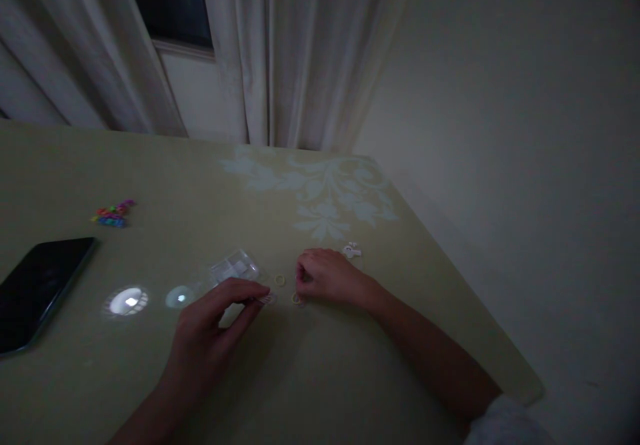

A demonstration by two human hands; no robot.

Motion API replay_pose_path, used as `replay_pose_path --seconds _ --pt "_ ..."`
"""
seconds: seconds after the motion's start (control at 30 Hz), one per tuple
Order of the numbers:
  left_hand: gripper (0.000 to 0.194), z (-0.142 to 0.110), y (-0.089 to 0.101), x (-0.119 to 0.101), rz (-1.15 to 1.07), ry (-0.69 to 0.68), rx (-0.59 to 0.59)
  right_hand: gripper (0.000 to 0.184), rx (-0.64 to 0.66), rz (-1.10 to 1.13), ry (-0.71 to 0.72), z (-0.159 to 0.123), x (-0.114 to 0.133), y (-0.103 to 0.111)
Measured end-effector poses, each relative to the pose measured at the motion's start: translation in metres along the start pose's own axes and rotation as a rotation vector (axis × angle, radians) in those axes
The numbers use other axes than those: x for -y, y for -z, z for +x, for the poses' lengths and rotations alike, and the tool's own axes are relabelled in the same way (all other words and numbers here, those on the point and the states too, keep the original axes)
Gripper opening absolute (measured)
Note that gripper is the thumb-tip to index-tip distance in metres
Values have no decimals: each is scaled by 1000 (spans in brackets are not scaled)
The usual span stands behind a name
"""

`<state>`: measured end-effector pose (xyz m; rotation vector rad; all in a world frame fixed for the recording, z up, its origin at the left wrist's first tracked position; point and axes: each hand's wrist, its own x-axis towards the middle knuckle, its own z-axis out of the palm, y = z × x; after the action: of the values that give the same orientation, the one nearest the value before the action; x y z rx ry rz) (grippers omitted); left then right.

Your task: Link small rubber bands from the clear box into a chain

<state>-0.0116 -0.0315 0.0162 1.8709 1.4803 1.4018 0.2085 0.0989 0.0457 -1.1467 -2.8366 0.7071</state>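
My left hand [215,328] rests on the pale green table [325,378], its fingers pinched on a small clear plastic piece [265,298] beside a clear plastic packet [235,268]. My right hand [325,277] lies just to the right, fingers curled down on the table top. A small yellowish ring [280,279] lies between the two hands, and another ring [296,299] sits under the right hand's fingertips. What the right fingers hold, if anything, is hidden.
A dark phone [37,288] lies at the left edge. A small pile of coloured rubber bands [113,215] sits beyond it. A small white object [352,251] lies behind the right hand. Curtains [280,51] hang past the table; its right edge runs by the wall.
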Motion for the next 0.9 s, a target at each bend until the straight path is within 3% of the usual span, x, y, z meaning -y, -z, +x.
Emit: replay_pose_path --seconds 0.1,0.27,0.5,0.63,0.8,0.9 --pt "17 2 0 0 -18 -35 15 6 -33 199 2 -2 3 8" --pt "13 3 -1 0 -10 -26 9 17 120 814 102 -9 20 10" --pt "13 2 -2 -2 -34 -38 -34 38 178 1036 92 -10 37 -3" --pt "12 6 2 -2 7 -33 -52 41 89 1063 44 -7 37 -4" --pt "12 14 16 16 191 38 -166 33 -188 1017 36 0 30 2" --pt "14 16 19 32 396 -52 -193 30 -269 979 53 0 26 6"
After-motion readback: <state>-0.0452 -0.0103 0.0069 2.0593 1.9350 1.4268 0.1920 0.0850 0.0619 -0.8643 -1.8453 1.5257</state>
